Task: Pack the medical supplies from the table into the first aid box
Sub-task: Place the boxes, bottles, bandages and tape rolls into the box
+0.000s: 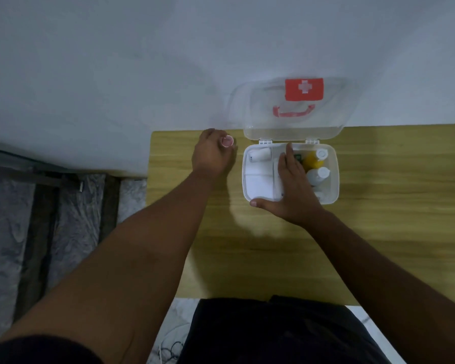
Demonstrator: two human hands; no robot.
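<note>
Left hand (pixel 212 153) has its fingers clamped on a small tape roll (pixel 227 141); right hand (pixel 290 185) rests with fingers spread flat inside the first aid box (pixel 334 177).

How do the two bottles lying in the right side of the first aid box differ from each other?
The yellow bottle lies nearer the hinged lid; the white bottle lies just in front of it, nearer the person. The yellow bottle has a bright yellow body, while the white bottle is pale all over. The right hand covers part of the yellow bottle's base. Both have white caps pointing right and lie on their sides.
</note>
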